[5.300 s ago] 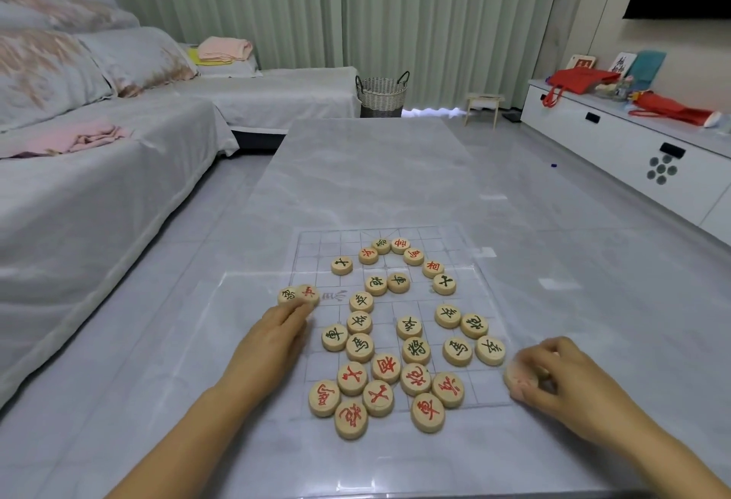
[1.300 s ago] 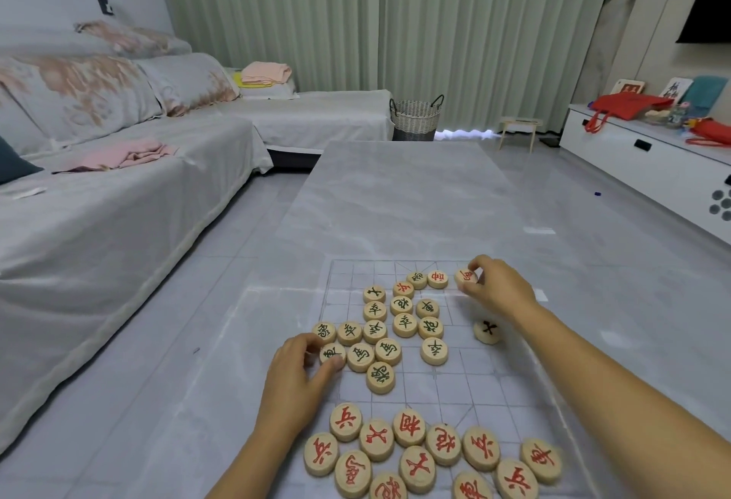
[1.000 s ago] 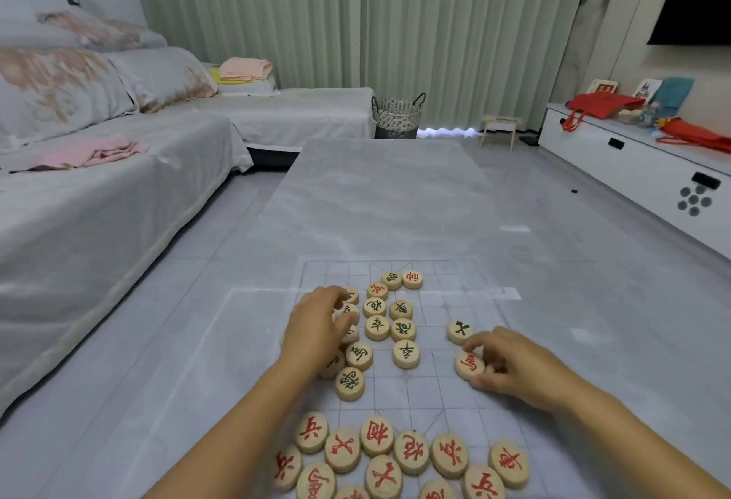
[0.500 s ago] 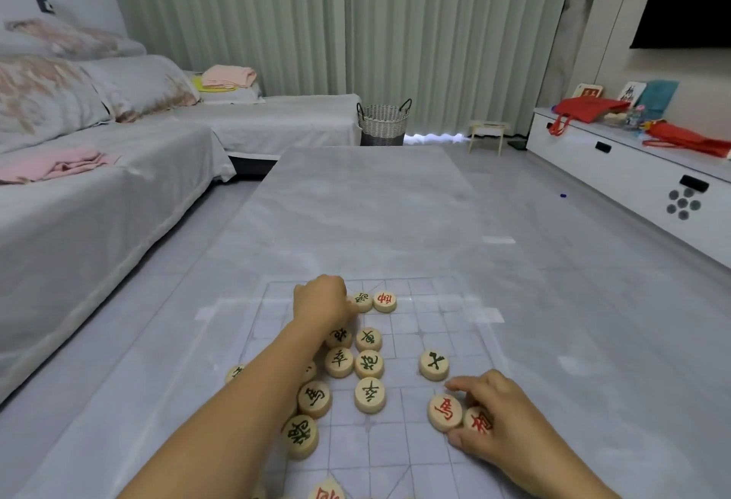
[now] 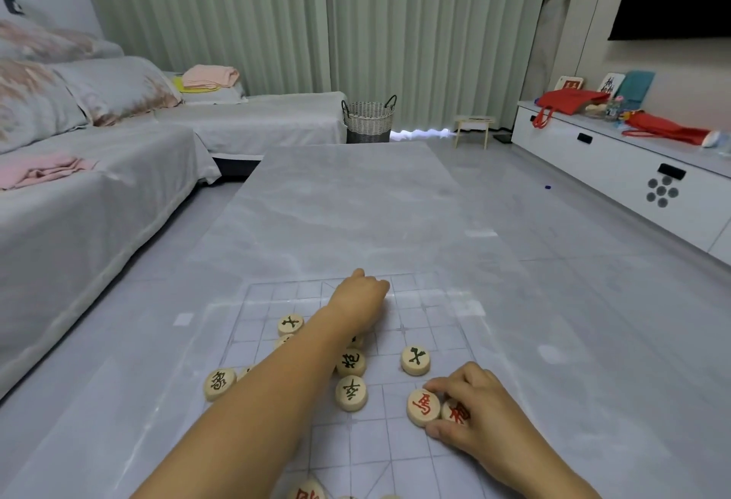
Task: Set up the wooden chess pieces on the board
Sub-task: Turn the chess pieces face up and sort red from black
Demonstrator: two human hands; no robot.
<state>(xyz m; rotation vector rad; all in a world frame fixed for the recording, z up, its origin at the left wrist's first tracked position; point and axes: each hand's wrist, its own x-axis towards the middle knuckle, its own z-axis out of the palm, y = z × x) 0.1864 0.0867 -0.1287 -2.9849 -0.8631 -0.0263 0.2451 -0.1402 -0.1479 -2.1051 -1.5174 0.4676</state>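
Red pieces point(image 5: 423, 406) at five o'clock: my right hand point(image 5: 478, 415) is pinching them. My left hand point(image 5: 362, 294) is curling at twelve, contents unclear.

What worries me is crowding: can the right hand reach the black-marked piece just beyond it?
Probably yes: the black-marked piece lies beyond the right hand, bare board between, though that hand grips two red-marked pieces.

We're looking down a long coffee table point(image 5: 348, 201) with a grey marble-look top that stretches straight away from the viewer. Flat on its near end lies a clear, see-through chess board point(image 5: 439, 324), ruled with pale grid lines, its far edge square to the table's sides.
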